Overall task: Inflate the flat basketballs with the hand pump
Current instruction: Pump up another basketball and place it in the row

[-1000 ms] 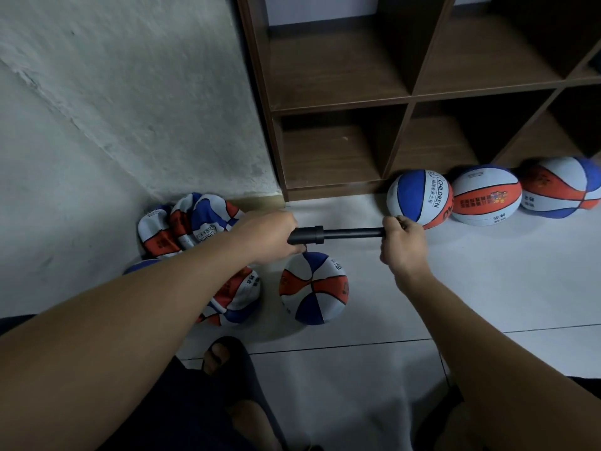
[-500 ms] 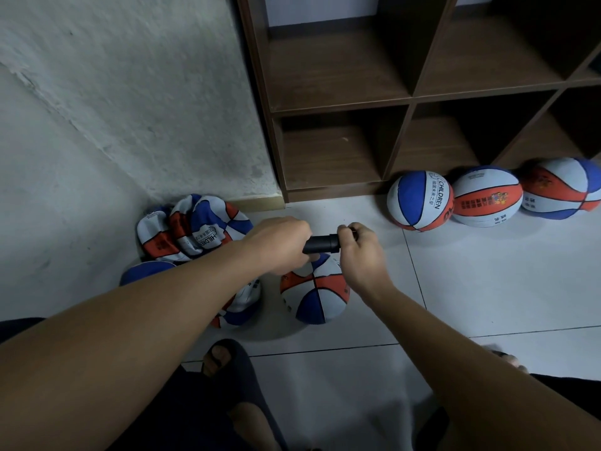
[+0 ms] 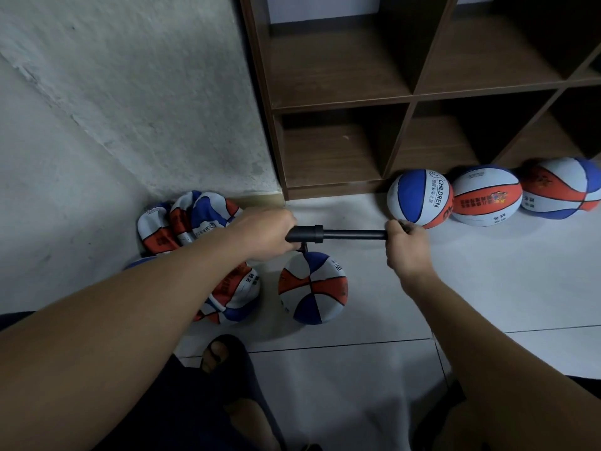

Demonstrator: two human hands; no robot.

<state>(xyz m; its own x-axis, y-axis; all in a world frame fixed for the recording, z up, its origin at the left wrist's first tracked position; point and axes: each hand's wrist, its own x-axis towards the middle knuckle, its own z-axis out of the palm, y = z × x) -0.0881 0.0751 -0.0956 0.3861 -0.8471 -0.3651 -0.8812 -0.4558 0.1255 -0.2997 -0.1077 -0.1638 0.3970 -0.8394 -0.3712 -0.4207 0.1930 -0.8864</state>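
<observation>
Two hands work the pump (image 3: 338, 235): the left hand (image 3: 265, 234) is curled round the barrel, the right hand (image 3: 405, 247) is wrapped round the handle with the rod drawn out. A ball (image 3: 313, 288) sits on the floor just below the left hand, joined by a short hose (image 3: 303, 248). Flat balls (image 3: 190, 219) lie behind the left arm; three round ones (image 3: 486, 195) rest beyond the right hand. Best to push straight along the rod, holding the barrel steady so the needle stays seated.
</observation>
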